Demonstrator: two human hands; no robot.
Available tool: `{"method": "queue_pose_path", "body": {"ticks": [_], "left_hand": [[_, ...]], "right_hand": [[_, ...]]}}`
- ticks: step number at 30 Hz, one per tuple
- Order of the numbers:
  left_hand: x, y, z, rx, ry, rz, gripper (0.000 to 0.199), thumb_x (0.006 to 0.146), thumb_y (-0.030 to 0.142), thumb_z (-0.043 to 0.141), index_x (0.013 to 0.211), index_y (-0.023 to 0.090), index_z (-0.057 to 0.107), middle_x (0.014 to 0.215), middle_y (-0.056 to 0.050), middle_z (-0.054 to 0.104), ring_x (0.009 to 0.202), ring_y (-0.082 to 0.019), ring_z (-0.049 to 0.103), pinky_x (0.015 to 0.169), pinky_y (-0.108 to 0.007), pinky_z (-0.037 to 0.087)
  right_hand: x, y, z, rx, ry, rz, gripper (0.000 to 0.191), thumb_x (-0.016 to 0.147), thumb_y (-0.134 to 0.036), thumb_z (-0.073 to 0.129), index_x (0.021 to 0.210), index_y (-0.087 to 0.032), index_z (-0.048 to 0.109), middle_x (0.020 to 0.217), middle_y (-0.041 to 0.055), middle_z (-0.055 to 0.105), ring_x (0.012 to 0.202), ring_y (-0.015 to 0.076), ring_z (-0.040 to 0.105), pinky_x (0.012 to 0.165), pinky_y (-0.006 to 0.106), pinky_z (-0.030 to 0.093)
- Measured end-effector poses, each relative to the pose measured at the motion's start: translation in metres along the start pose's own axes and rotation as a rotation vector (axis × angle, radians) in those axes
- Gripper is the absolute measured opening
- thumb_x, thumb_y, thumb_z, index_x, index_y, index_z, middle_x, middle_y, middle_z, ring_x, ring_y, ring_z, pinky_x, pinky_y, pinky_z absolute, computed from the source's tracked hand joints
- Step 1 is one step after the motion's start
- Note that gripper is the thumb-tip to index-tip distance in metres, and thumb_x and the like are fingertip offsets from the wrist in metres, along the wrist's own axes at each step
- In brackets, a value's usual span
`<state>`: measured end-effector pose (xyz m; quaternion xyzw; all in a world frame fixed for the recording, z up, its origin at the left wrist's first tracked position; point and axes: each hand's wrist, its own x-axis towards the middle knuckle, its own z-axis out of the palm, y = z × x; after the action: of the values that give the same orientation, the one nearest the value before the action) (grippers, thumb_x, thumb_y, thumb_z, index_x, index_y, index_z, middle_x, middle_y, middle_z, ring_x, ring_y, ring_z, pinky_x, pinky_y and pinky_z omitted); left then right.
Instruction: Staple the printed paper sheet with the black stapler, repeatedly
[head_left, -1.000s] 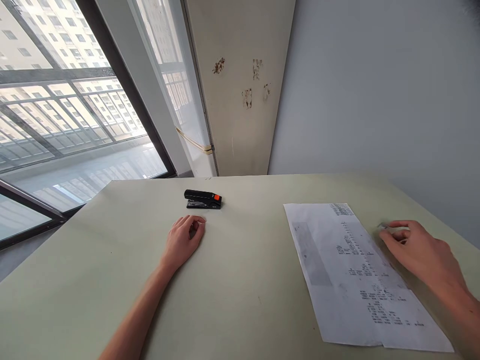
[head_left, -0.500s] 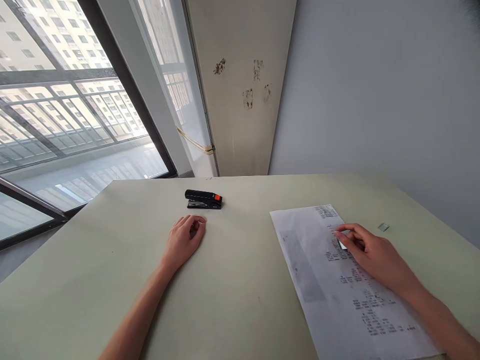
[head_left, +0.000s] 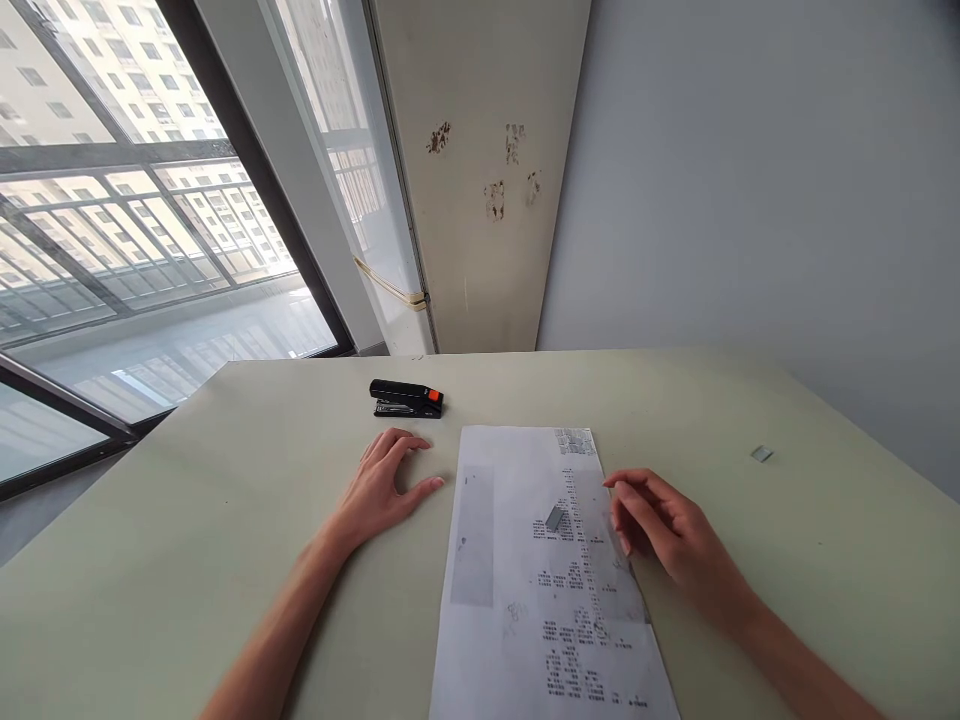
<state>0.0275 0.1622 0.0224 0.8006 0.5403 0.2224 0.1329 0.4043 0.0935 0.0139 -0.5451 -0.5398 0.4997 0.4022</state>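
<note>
A stack of printed white paper [head_left: 480, 640] lies flat on the table. On its print rests a small grey strip, apparently staples [head_left: 554, 518]. My left hand [head_left: 386, 485] is just left of the sheets, its thumb and fingers spread, holding nothing. At the right edge of the paper is my right hand [head_left: 675, 540], fingers loosely bent, the fingertips at or beside the edge. Nothing shows in its fingers. Beyond my left hand stands a black stapler [head_left: 407, 399] with an orange patch.
A second small grey strip [head_left: 762, 453] lies on the right part of the pale table [head_left: 187, 560]. Behind the table are a grey wall [head_left: 750, 180] and a stained beige panel [head_left: 480, 260]. A glass window [head_left: 150, 250] is at the left.
The paper has moved left and turned straighter. My right hand has moved left and down, and the strip now lies free on the paper. My left hand's fingers have spread.
</note>
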Motion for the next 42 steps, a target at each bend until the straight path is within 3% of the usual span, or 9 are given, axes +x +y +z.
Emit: {"method": "queue_pose_path", "body": {"ticks": [4,8,13,16,23,31,34,39,42], "left_hand": [[-0.001,0.009,0.007,0.015,-0.014,0.001,0.042,0.096,0.058,0.062,0.125,0.027,0.061,0.127,-0.009,0.059,0.123,-0.029,0.056,0.107,-0.046,0.047],[-0.002,0.019,0.012,-0.001,-0.011,0.053,0.050,0.094,0.059,0.066,0.131,0.027,0.059,0.139,-0.011,0.057,0.133,-0.032,0.052,0.113,-0.049,0.043],[-0.001,0.019,0.011,0.028,-0.074,0.125,0.052,0.097,0.057,0.064,0.141,0.031,0.058,0.152,-0.006,0.058,0.143,-0.032,0.046,0.118,-0.053,0.037],[-0.001,0.016,0.009,0.073,-0.095,0.148,0.054,0.095,0.058,0.066,0.142,0.031,0.061,0.155,-0.004,0.057,0.144,-0.032,0.045,0.118,-0.054,0.037],[-0.035,-0.016,-0.019,0.196,-0.084,0.188,0.044,0.098,0.053,0.063,0.138,0.035,0.068,0.149,0.000,0.063,0.144,-0.032,0.051,0.116,-0.051,0.042],[-0.064,-0.054,-0.051,0.232,0.133,-0.048,0.036,0.100,0.056,0.055,0.115,0.035,0.080,0.131,0.002,0.075,0.130,-0.030,0.064,0.112,-0.043,0.044],[-0.057,-0.057,-0.053,0.124,0.194,-0.189,0.039,0.098,0.059,0.054,0.107,0.034,0.083,0.127,0.003,0.077,0.126,-0.029,0.066,0.110,-0.038,0.046],[-0.034,-0.061,-0.061,-0.042,0.312,-0.660,0.050,0.093,0.068,0.051,0.101,0.030,0.083,0.105,0.001,0.081,0.087,-0.025,0.071,0.076,-0.033,0.052],[-0.018,-0.066,-0.062,-0.092,0.364,-0.656,0.047,0.091,0.065,0.054,0.097,0.026,0.081,0.102,0.000,0.081,0.089,-0.024,0.069,0.076,-0.030,0.049]], "right_hand": [[0.003,0.003,-0.001,-0.089,0.074,-0.004,0.037,0.102,-0.062,0.051,0.107,-0.027,0.062,0.075,-0.0015,0.062,0.063,0.0161,0.058,0.062,0.029,0.052],[0.000,0.004,0.005,-0.149,-0.071,-0.049,0.039,0.104,-0.061,0.047,0.114,-0.027,0.063,0.084,0.0029,0.071,0.077,0.0204,0.066,0.072,0.033,0.054],[-0.002,-0.002,0.006,-0.051,-0.146,-0.015,0.043,0.105,-0.062,0.045,0.122,-0.026,0.061,0.108,0.0091,0.075,0.095,0.0243,0.068,0.069,0.034,0.053],[0.000,-0.003,0.003,0.059,-0.153,-0.032,0.042,0.103,-0.061,0.050,0.121,-0.025,0.062,0.110,0.0118,0.074,0.103,0.0261,0.068,0.073,0.035,0.055],[0.000,0.001,0.001,0.054,-0.160,-0.021,0.042,0.103,-0.061,0.051,0.121,-0.024,0.061,0.104,0.0094,0.071,0.088,0.0226,0.069,0.072,0.036,0.053],[0.001,0.002,0.002,0.016,-0.174,-0.002,0.042,0.104,-0.061,0.050,0.120,-0.024,0.062,0.102,0.0084,0.072,0.086,0.0209,0.067,0.073,0.034,0.052],[0.001,0.003,0.003,-0.005,-0.170,0.001,0.043,0.103,-0.062,0.050,0.118,-0.024,0.063,0.101,0.0084,0.072,0.085,0.0209,0.067,0.072,0.034,0.052],[0.000,0.004,0.004,-0.047,-0.157,-0.002,0.044,0.102,-0.063,0.051,0.116,-0.024,0.065,0.099,0.0081,0.073,0.083,0.0205,0.067,0.071,0.033,0.052],[0.000,0.004,0.003,-0.061,-0.148,-0.002,0.044,0.102,-0.064,0.052,0.115,-0.024,0.066,0.098,0.0080,0.073,0.082,0.0204,0.067,0.070,0.032,0.052]]}}
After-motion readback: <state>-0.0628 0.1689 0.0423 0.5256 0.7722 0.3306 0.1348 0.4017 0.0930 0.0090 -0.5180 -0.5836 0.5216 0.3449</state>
